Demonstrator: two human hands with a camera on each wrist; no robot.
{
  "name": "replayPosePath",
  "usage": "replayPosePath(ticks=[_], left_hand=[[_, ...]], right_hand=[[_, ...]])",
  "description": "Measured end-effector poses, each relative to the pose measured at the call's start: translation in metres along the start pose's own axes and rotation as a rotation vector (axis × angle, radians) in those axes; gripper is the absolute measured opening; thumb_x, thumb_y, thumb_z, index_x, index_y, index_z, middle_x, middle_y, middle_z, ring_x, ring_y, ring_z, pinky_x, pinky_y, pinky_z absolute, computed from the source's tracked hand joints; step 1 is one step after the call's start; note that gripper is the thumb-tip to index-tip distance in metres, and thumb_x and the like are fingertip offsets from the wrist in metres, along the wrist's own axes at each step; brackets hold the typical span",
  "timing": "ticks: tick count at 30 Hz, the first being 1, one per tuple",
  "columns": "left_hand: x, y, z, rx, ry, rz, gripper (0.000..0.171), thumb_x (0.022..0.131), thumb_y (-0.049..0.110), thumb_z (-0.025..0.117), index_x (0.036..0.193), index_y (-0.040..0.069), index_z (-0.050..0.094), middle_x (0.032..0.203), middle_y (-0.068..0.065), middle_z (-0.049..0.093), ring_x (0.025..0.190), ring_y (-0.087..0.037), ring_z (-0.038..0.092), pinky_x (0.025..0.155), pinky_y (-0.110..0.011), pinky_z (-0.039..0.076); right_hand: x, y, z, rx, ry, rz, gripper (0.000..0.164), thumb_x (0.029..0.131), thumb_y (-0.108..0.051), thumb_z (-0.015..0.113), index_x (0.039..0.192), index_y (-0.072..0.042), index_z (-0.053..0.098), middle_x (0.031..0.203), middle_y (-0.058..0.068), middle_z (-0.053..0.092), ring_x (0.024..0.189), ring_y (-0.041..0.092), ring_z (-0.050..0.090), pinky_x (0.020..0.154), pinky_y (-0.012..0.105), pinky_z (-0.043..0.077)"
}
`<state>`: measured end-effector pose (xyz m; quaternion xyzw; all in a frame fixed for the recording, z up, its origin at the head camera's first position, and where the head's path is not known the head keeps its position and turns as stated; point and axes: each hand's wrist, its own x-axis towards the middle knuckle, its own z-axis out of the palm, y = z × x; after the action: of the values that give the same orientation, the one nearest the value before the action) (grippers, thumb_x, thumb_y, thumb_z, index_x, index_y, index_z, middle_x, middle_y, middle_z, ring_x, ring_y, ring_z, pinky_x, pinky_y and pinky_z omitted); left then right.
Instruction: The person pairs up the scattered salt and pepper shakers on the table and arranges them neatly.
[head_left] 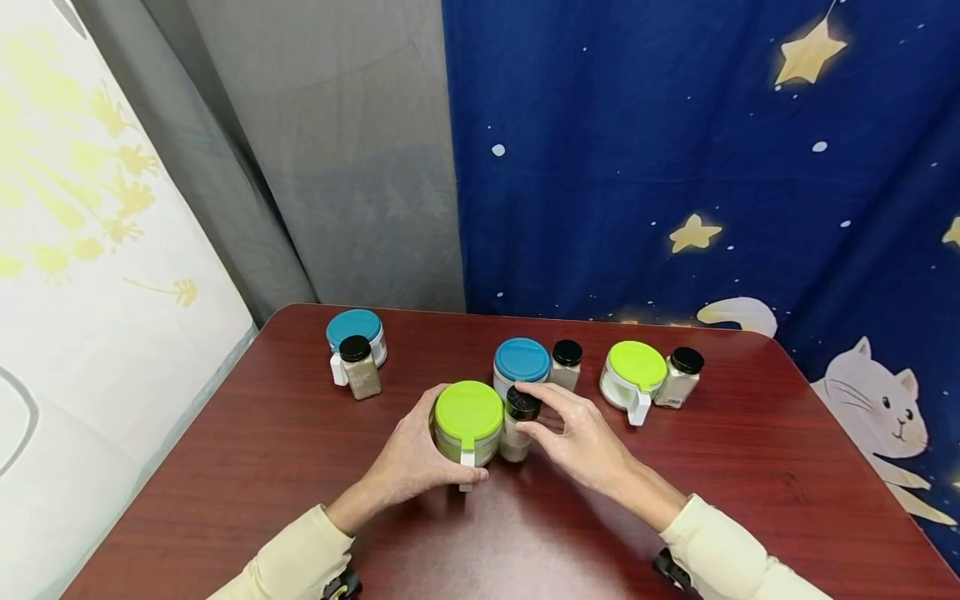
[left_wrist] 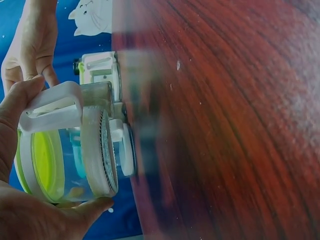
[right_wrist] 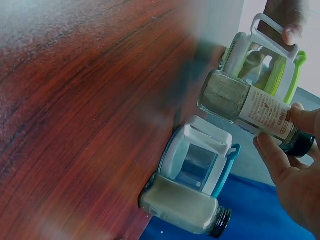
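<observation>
A clear jar with a lime-green lid (head_left: 468,410) and a white handle stands upright near the middle of the table. My left hand (head_left: 411,454) grips it from the left, thumb by the handle and fingers round the far side. Right beside it is a small glass seasoning bottle (head_left: 515,443) with a black cap and a printed label (right_wrist: 267,112). My right hand (head_left: 583,435) pinches this bottle near its cap, thumb on the near side and fingers behind. Just behind the bottle stands a blue-lidded jar (head_left: 522,359), partly covered by the right hand and bottle.
Another black-capped bottle (head_left: 566,364) stands next to the middle blue-lidded jar. To the right are a second green-lidded jar (head_left: 636,367) and a bottle (head_left: 678,379). At the back left, a blue-lidded jar (head_left: 354,327) has a bottle (head_left: 360,368) in front. Curtains (head_left: 570,167) hang behind the table.
</observation>
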<state>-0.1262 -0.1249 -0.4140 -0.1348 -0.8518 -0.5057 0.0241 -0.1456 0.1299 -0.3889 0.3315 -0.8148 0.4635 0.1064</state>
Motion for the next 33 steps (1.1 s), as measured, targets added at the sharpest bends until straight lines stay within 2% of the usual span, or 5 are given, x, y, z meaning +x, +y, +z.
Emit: replayPosePath(ticks=[9, 22, 30, 33], left_hand=[[-0.0008, 0.0021, 0.0022, -0.016, -0.003, -0.008, 0.107, 0.058, 0.026, 0.102, 0.147, 0.015, 0.042, 0.125, 0.004, 0.060, 0.109, -0.014, 0.060, 0.097, -0.044, 0.049], [-0.0013, 0.0034, 0.0031, -0.033, -0.018, 0.004, 0.106, 0.058, 0.027, 0.101, 0.146, 0.016, 0.043, 0.123, 0.007, 0.061, 0.108, -0.011, 0.060, 0.096, -0.043, 0.049], [-0.0029, 0.0012, 0.0059, -0.033, -0.010, 0.012, 0.107, 0.057, 0.026, 0.102, 0.146, 0.015, 0.044, 0.123, 0.005, 0.061, 0.108, -0.013, 0.060, 0.097, -0.044, 0.049], [-0.0036, -0.0003, 0.0068, -0.033, -0.008, 0.016, 0.106, 0.057, 0.026, 0.102, 0.146, 0.016, 0.044, 0.123, 0.005, 0.061, 0.109, -0.013, 0.060, 0.097, -0.044, 0.049]], right_hand=[[-0.0022, -0.0005, -0.0016, 0.002, 0.004, 0.004, 0.050, 0.087, -0.002, 0.080, 0.134, -0.004, 0.064, 0.126, 0.006, 0.065, 0.112, 0.020, 0.065, 0.086, 0.035, 0.056], [-0.0051, -0.0023, -0.0037, -0.005, 0.012, 0.007, 0.051, 0.087, -0.003, 0.081, 0.135, -0.009, 0.065, 0.124, 0.003, 0.066, 0.111, 0.018, 0.065, 0.085, 0.032, 0.056], [-0.0077, -0.0027, -0.0040, 0.030, 0.012, 0.043, 0.051, 0.087, -0.002, 0.080, 0.135, -0.007, 0.064, 0.124, 0.003, 0.066, 0.109, 0.019, 0.066, 0.083, 0.041, 0.057], [-0.0087, -0.0032, -0.0039, 0.041, 0.013, 0.054, 0.051, 0.087, -0.002, 0.081, 0.135, -0.008, 0.065, 0.124, 0.003, 0.066, 0.108, 0.018, 0.066, 0.083, 0.038, 0.057]])
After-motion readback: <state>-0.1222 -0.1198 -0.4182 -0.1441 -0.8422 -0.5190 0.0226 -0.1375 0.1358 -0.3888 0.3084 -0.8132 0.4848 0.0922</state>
